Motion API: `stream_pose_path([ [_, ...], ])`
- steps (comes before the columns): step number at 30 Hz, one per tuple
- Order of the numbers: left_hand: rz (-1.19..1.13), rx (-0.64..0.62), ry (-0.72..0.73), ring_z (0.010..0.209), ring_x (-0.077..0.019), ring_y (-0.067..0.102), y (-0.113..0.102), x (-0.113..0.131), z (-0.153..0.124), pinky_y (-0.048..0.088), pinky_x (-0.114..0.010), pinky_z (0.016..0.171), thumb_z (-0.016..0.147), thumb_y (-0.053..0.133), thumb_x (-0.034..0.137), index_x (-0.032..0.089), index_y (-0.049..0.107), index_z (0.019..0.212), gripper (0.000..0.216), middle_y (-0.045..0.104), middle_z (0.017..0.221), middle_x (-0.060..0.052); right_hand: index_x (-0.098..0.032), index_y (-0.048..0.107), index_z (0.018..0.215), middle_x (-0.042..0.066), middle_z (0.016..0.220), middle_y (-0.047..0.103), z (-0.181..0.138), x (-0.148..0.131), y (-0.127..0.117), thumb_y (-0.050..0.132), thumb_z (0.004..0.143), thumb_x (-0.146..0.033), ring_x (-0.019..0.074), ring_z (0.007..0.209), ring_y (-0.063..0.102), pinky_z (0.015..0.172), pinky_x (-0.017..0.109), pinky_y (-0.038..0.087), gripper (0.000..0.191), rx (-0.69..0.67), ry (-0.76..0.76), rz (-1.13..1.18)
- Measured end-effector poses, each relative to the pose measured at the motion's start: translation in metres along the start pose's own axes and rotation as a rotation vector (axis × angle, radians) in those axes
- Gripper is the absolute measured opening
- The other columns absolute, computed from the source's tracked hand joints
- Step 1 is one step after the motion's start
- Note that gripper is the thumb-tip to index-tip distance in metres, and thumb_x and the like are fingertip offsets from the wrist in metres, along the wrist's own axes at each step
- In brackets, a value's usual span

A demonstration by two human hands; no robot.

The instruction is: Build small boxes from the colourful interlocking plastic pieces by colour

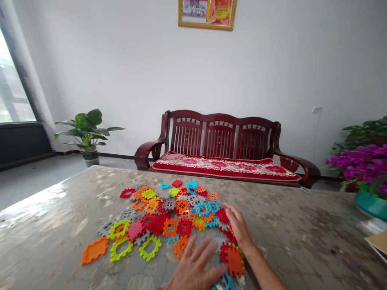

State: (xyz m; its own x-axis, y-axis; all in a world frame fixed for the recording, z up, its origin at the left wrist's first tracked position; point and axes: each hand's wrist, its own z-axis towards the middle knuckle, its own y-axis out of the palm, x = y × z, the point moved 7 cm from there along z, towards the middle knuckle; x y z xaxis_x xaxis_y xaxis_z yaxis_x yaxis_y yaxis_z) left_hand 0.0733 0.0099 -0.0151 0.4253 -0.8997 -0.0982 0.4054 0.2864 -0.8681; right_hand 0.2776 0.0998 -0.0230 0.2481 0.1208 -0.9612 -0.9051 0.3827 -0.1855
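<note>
A heap of flat, toothed plastic tiles (169, 217) in red, orange, lime, grey and blue is spread over the middle of a marbled table (60, 225). My left hand (196, 268) lies flat near the table's front edge, fingers spread, resting on tiles at the near side of the heap. My right hand (237, 225) lies palm down on the heap's right edge, fingers stretched toward a red tile (222, 214). An orange-and-red tile cluster (232, 259) sits between my two forearms. Neither hand holds a tile.
A dark wooden bench (220, 137) with a red cushion stands behind the table. A green pot of purple flowers (367, 177) sits at the table's right edge, with papers (377, 241) beside it. A potted plant (87, 135) stands on the floor at left.
</note>
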Motion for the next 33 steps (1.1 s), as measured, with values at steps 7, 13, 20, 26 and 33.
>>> stream_pose_path([
  [7, -0.058, -0.118, -0.096, 0.138, -0.0300, 0.036, 0.008, -0.015, 0.018, 0.032, -0.060, 0.110, 0.091, 0.051, 0.045, 0.044, 0.052, 0.130, 0.039, 0.042, 0.150, -0.001, -0.020, 0.074, 0.098, 0.011, 0.110, 0.073, 0.001, 0.000, -0.012, 0.059, 0.072, -0.069, 0.0298, 0.107, 0.064, 0.100, 0.044, 0.046, 0.058, 0.023, 0.024, 0.112],
  [13, -0.008, -0.092, -0.458, 0.138, -0.0291, 0.036, -0.033, -0.094, 0.011, 0.026, -0.058, 0.113, 0.091, 0.050, 0.033, 0.040, 0.061, 0.123, 0.035, 0.049, 0.145, -0.002, -0.020, 0.073, 0.101, 0.010, 0.113, 0.072, 0.003, 0.006, -0.024, 0.059, 0.071, -0.067, 0.0293, 0.111, 0.062, 0.101, 0.042, 0.046, 0.058, 0.094, 0.035, 0.063],
  [20, 0.113, -0.270, -0.916, 0.140, -0.0386, 0.033, -0.040, -0.158, -0.032, 0.024, -0.063, 0.109, 0.086, 0.052, 0.051, 0.028, 0.047, 0.142, 0.060, 0.045, 0.148, -0.015, -0.019, 0.071, 0.107, 0.009, 0.109, 0.073, 0.006, 0.009, -0.015, 0.063, 0.071, -0.056, 0.0287, 0.099, 0.067, 0.090, 0.040, 0.052, 0.052, 0.030, 0.013, -0.025],
  [26, -0.006, -0.227, -0.840, 0.131, -0.0308, 0.045, -0.027, -0.136, -0.021, 0.040, -0.049, 0.103, 0.086, 0.051, 0.026, 0.031, 0.054, 0.136, 0.050, 0.050, 0.143, -0.010, -0.019, 0.073, 0.099, 0.010, 0.109, 0.073, 0.011, 0.015, -0.012, 0.062, 0.070, -0.045, 0.0301, 0.104, 0.065, 0.095, 0.043, 0.049, 0.040, 0.013, -0.056, -0.073],
  [33, -0.157, -0.018, -0.682, 0.114, -0.0208, 0.053, -0.028, -0.130, 0.010, 0.049, -0.034, 0.092, 0.082, 0.044, 0.004, 0.032, 0.068, 0.111, 0.047, 0.060, 0.127, -0.001, -0.020, 0.074, 0.094, 0.009, 0.105, 0.074, 0.007, 0.004, -0.010, 0.061, 0.069, -0.041, 0.0300, 0.103, 0.065, 0.098, 0.045, 0.047, 0.035, 0.006, -0.102, -0.109],
])
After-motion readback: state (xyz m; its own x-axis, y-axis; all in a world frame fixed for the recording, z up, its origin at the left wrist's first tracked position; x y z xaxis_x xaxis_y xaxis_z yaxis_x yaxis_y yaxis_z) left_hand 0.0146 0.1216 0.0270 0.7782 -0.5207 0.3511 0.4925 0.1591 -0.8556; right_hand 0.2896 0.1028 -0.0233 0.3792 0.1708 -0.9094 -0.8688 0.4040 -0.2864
